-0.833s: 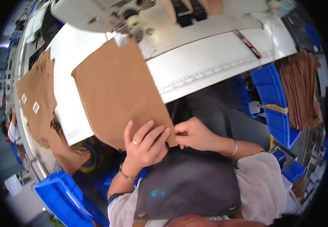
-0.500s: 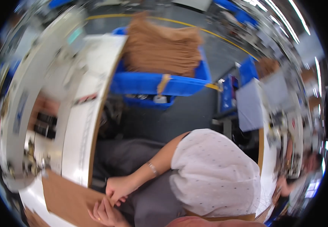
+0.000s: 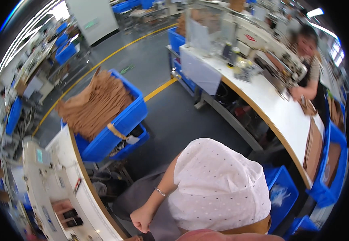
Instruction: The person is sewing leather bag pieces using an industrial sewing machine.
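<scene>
My right hand (image 3: 142, 219) is low in the view, over my dark grey lap (image 3: 162, 219), with a metal bracelet on its wrist. Its fingers are curled closed, and what they hold, if anything, is hidden. Just below, a sliver of brown material (image 3: 133, 238) shows at the lower rim. My left hand is out of the picture. Beside the right hand, on the left, runs the wooden edge of a white sewing table (image 3: 89, 197), carrying a white sewing machine (image 3: 37, 172).
A blue crate (image 3: 116, 128) heaped with brown fabric pieces (image 3: 98, 102) stands ahead-left. To the right, a co-worker (image 3: 309, 68) handles brown fabric at another sewing machine (image 3: 259, 38) on a white table (image 3: 277, 116). Blue bins (image 3: 331, 172) flank that table. Yellow lines (image 3: 158, 89) mark the grey floor.
My view has swung to the right, bringing the co-worker's table into sight. My left hand and the brown fabric piece both hands were at have left the picture, save perhaps a sliver.
</scene>
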Tool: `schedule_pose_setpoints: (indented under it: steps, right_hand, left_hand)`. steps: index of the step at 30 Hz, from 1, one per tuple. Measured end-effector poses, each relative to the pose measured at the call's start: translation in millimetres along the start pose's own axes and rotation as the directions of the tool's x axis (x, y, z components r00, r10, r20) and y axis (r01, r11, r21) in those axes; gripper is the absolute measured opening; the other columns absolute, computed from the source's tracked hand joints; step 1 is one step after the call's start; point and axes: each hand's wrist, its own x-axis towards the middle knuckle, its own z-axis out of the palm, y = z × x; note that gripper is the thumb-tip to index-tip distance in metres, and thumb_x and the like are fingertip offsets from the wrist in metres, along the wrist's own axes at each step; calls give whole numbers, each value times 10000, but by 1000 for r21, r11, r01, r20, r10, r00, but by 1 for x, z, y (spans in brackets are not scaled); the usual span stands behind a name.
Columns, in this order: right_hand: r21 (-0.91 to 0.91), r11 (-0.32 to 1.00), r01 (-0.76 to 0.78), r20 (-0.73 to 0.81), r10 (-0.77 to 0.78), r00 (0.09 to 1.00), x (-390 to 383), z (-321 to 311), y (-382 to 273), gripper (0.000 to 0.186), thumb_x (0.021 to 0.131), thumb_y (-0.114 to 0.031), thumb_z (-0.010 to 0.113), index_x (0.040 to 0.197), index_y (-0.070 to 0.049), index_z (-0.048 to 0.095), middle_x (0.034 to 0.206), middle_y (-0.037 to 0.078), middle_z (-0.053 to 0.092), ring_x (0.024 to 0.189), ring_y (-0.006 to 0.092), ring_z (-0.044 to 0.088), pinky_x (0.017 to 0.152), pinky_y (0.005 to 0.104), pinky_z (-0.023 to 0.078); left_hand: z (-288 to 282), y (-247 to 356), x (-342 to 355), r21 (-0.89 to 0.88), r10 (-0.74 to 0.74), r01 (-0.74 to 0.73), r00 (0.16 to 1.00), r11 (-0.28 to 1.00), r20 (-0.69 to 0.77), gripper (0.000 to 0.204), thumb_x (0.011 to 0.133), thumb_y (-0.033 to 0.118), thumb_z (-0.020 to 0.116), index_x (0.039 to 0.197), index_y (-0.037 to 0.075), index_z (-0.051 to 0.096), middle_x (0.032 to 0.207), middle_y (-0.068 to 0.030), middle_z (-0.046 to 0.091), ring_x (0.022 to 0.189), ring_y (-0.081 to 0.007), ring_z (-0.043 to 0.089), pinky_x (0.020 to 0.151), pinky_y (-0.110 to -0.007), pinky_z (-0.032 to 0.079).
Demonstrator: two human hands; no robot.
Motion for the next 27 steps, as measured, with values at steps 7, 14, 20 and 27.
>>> schedule_pose_setpoints:
  steps: [7, 14, 20, 27]
  right_hand:
    - [-253, 934, 253, -36, -271, 962, 26, -6, 31, 247, 829, -266, 780, 887, -26, 794, 828, 78, 772, 752, 138, 728, 649, 297, 544]
    - [-570, 812, 123, 5, -146, 989, 3, -3, -30, 249, 912, -314, 776, 979, -78, 818, 954, 30, 793, 873, 105, 736, 740, 260, 545]
    - [-502, 858, 109, -65, -163, 985, -15, -11, -26, 241, 893, -295, 777, 959, -65, 813, 924, 38, 787, 846, 110, 732, 722, 266, 545]
    - [-419, 904, 90, -137, -161, 977, -33, -15, -24, 231, 867, -269, 778, 930, -48, 805, 884, 50, 780, 809, 117, 726, 697, 276, 547]
  left_hand:
    - [82, 20, 96, -651, 451, 14, 710, 759, 541, 653, 915, 230, 710, 1462, -15, 450, 1507, -190, 477, 1420, -306, 434, 1187, -397, 319]
    - [86, 11, 96, -582, 426, -6, 687, 813, 588, 686, 940, 229, 682, 1513, -10, 391, 1554, -196, 432, 1448, -312, 401, 1200, -398, 300]
    - [89, -16, 82, -480, 369, -75, 746, 874, 555, 654, 938, 212, 674, 1481, -5, 382, 1516, -193, 419, 1411, -309, 397, 1174, -400, 300]
    - [45, -44, 50, -217, 174, -99, 916, 971, 361, 477, 894, 170, 690, 1296, 3, 494, 1303, -176, 496, 1227, -295, 476, 1047, -394, 369]
